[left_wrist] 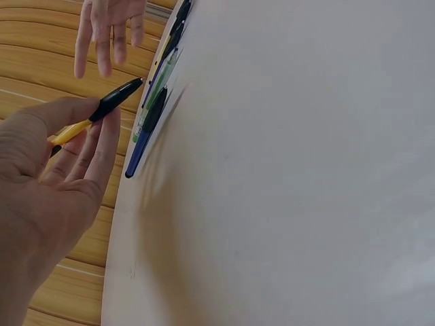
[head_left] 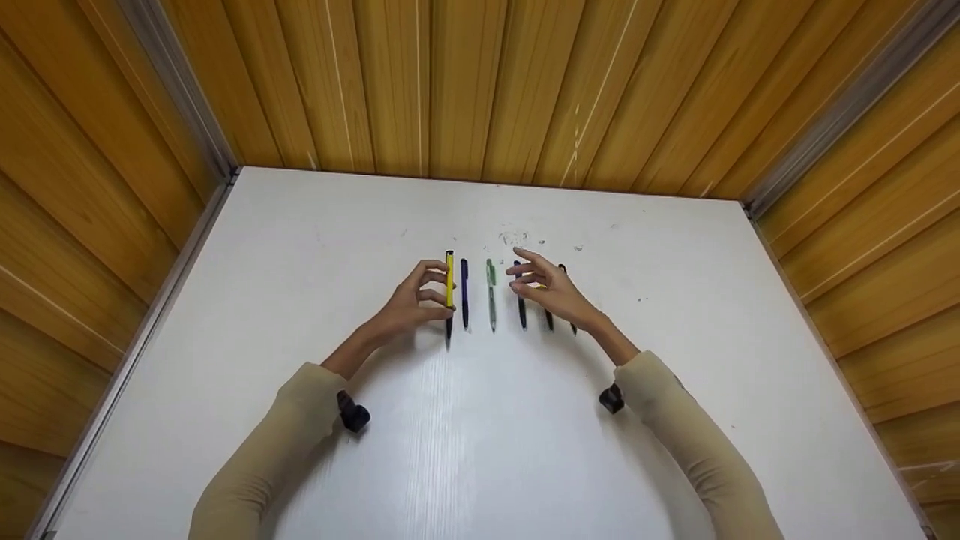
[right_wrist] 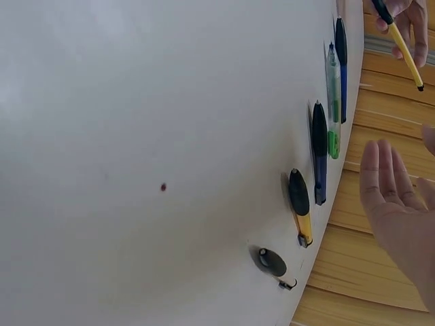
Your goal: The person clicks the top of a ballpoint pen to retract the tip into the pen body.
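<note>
**Yellow-and-black pen [head_left: 449, 279] pinched in the left hand [head_left: 411, 306], with five more pens lined up to its right**

The left hand grips the pen between its thumb and bent fingers and holds it raised over the white bench [head_left: 337, 225], at the left end of the row. The pen's black tip end points to the near side and its yellow barrel to the far side.

On the bench, the pens lie roughly parallel, tips toward the near side. Just right of the held pen is a blue-and-black pen [head_left: 464, 281], then a clear green pen [head_left: 492, 300]. Further right come a dark blue pen [right_wrist: 319, 146] with a black grip, a second yellow pen [right_wrist: 300, 204], also black-gripped, and, at the right end, a white-and-black pen [right_wrist: 272, 262].

The right hand [head_left: 553, 291] is empty, its fingers loosely extended and apart, above the right part of the row and partly covering it in the head view.

Both arms wear beige sleeves [head_left: 697, 442], with a black wrist camera [head_left: 354, 415] on the left and another on the right. Wood-panelled walls [head_left: 465, 90] stand at the far, left and right sides.
</note>
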The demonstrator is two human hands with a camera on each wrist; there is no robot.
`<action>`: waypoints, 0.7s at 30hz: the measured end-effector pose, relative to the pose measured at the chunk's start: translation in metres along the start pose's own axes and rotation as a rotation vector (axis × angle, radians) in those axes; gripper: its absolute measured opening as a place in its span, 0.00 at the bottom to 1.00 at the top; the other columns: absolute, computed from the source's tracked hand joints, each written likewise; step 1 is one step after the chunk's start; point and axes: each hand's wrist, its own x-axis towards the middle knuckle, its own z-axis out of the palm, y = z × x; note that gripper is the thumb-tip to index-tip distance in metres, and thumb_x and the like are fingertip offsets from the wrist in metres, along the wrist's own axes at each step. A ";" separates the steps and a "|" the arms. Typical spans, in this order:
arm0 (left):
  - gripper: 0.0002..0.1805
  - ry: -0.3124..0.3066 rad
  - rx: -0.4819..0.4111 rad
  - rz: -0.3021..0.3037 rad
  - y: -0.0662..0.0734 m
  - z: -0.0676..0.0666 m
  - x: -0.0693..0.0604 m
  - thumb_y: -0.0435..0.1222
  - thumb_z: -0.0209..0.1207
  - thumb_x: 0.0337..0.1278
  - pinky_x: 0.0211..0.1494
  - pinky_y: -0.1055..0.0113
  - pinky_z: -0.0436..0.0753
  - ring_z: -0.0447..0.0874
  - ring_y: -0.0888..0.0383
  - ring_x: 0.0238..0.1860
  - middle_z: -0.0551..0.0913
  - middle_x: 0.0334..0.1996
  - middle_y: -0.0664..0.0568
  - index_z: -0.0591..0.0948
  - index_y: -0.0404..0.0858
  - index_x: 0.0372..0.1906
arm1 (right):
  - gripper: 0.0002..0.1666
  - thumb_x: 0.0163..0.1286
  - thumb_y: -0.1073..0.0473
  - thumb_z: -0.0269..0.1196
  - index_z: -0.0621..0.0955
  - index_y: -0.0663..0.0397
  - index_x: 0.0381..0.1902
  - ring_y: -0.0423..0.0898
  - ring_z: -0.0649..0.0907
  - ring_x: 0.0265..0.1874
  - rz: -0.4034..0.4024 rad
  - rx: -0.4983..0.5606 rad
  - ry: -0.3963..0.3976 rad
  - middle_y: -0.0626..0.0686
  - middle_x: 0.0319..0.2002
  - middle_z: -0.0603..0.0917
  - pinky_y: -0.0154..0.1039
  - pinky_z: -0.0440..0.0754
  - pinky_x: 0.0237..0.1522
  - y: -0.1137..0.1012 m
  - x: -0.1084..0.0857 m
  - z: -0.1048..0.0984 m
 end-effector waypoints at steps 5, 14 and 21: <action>0.41 0.008 -0.013 0.005 -0.002 0.002 0.000 0.21 0.67 0.55 0.48 0.65 0.88 0.87 0.54 0.46 0.76 0.62 0.38 0.65 0.41 0.71 | 0.41 0.74 0.66 0.63 0.60 0.58 0.80 0.66 0.79 0.63 0.003 0.022 0.003 0.71 0.66 0.75 0.33 0.83 0.56 -0.002 0.011 0.013; 0.40 -0.018 0.038 0.037 -0.003 0.001 -0.002 0.21 0.66 0.57 0.52 0.64 0.88 0.87 0.48 0.50 0.72 0.66 0.34 0.66 0.38 0.75 | 0.40 0.74 0.67 0.63 0.62 0.57 0.79 0.65 0.78 0.64 -0.041 0.050 -0.019 0.71 0.66 0.75 0.47 0.83 0.63 -0.009 0.026 0.025; 0.40 -0.016 0.036 0.024 -0.004 0.001 -0.002 0.22 0.66 0.57 0.53 0.62 0.88 0.86 0.45 0.52 0.73 0.65 0.34 0.66 0.39 0.75 | 0.52 0.64 0.67 0.72 0.59 0.53 0.80 0.69 0.74 0.66 -0.070 0.013 -0.095 0.69 0.69 0.71 0.60 0.79 0.65 -0.013 0.034 0.032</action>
